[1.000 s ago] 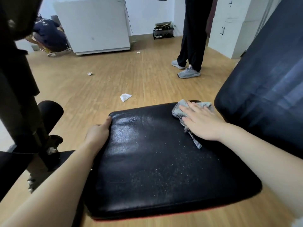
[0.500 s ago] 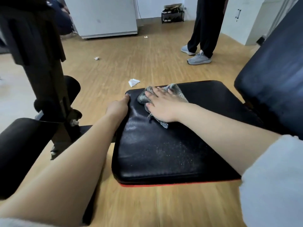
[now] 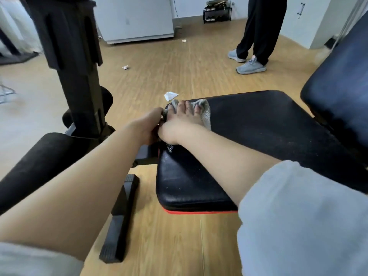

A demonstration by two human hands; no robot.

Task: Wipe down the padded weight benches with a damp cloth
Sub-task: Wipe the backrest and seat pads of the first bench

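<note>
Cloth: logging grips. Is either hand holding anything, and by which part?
Left hand grips the left edge of the seat pad. Right hand only presses flat on the cloth.

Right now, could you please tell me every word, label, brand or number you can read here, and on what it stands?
There is no readable text.
The seat pad, the back pad, the cloth under the right hand and the white cabinet show no print.
Anything on the shoe rack is too small to tell.
</note>
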